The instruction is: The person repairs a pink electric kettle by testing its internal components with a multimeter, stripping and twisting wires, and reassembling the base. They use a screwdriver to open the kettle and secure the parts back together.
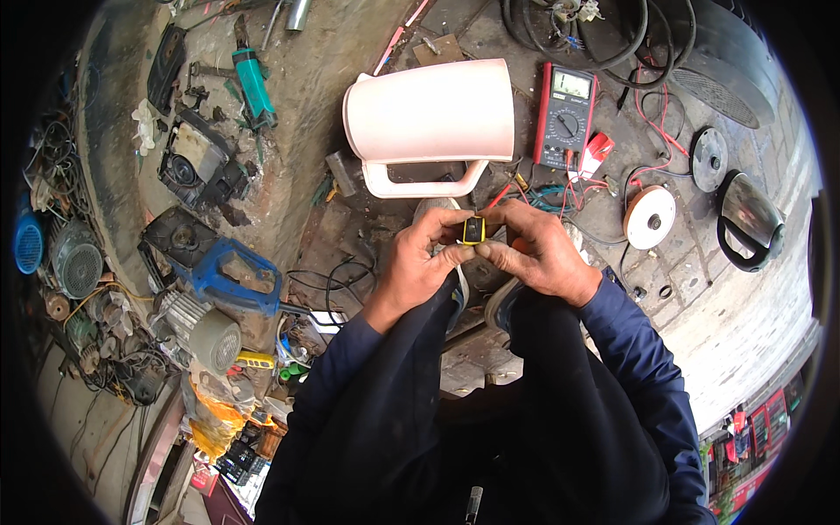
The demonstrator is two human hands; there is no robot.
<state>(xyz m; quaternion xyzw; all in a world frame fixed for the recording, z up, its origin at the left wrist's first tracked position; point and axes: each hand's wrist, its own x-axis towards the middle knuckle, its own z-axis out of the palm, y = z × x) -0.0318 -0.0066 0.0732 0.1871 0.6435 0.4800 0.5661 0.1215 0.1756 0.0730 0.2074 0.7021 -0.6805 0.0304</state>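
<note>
Between my knees, my left hand (pixel 417 262) and my right hand (pixel 544 249) pinch a small black-and-yellow block-shaped part (pixel 474 231) from both sides. Fingertips and thumbs of both hands meet around its edges. Something orange (pixel 521 245) shows in the palm of my right hand; its kind is mostly hidden. Just beyond my hands a pale pink jug-shaped kettle body (pixel 429 109) lies on its side, handle toward me. To its right is a red-framed multimeter (pixel 564 118) with its display lit and test leads plugged in.
A round white kettle base (pixel 649 217), a metal disc (pixel 710 159) and a black-handled lid (pixel 750 223) lie at right. Black cable (pixel 604 52) coils at the far side. At left are a teal-handled tool (pixel 252 87), a blue-handled power tool (pixel 232 276) and several motors (pixel 201 328).
</note>
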